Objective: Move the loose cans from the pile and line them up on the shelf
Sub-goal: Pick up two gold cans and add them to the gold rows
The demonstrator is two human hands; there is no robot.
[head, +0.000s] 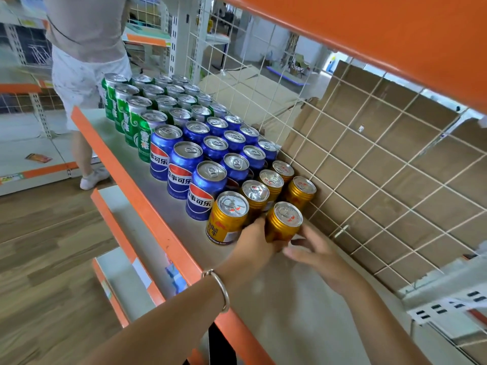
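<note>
Rows of cans stand on the grey shelf [290, 299] with its orange front edge: green cans [131, 122] at the far end, blue cans [184, 167] in the middle, gold cans [228, 217] nearest me. One gold can [283, 221] stands upright at the near end of the second gold row. My left hand [254, 245] wraps its left side and my right hand [313, 251] touches its base from the right. A silver bracelet sits on my left wrist.
A white wire grid [369, 167] backs the shelf, with brown cardboard [395, 154] behind it. An orange shelf [395, 35] hangs close overhead. Lower orange-edged shelves [118, 233] jut out to the left. Another person [84, 75] stands at the shelf's far end.
</note>
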